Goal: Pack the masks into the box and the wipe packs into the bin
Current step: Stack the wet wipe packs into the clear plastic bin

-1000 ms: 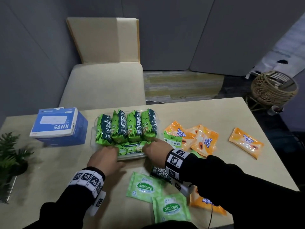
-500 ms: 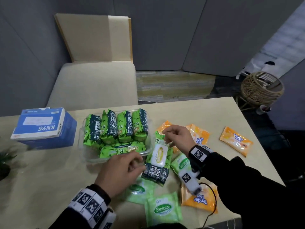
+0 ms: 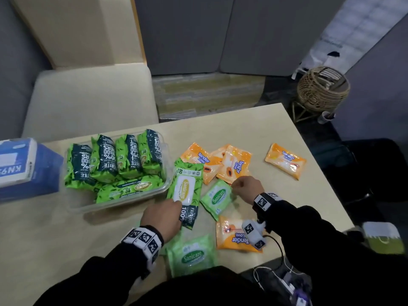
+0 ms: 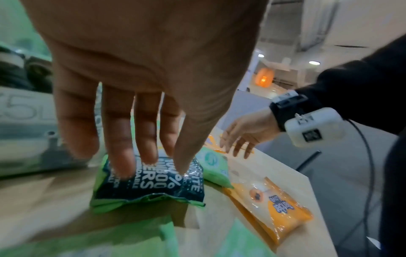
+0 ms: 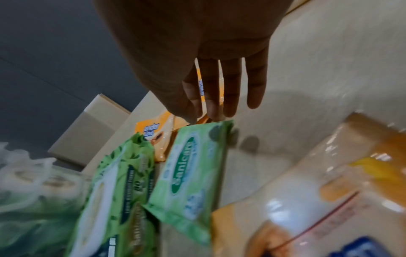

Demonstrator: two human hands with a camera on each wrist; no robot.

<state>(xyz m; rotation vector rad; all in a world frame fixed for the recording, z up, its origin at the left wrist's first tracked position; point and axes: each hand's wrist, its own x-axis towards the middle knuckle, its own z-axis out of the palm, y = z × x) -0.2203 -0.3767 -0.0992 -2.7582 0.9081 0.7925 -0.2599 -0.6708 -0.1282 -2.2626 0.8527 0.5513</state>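
Filling the beige table (image 3: pixel 231 129), a blue KN95 box (image 3: pixel 26 166) sits beside the clear bin (image 3: pixel 123 202) of green packs. Left hand (image 3: pixel 162 217), fingers extended, rests on the large Sanicare pack (image 3: pixel 185 193); right hand (image 3: pixel 247 187) hovers, fingers loosely extended, over a small Sanicare pack (image 3: pixel 217 198).

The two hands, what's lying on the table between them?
In the head view, a small light-green Sanicare pack lies between the left hand and the right hand, beside the big green pack that the left fingers touch.
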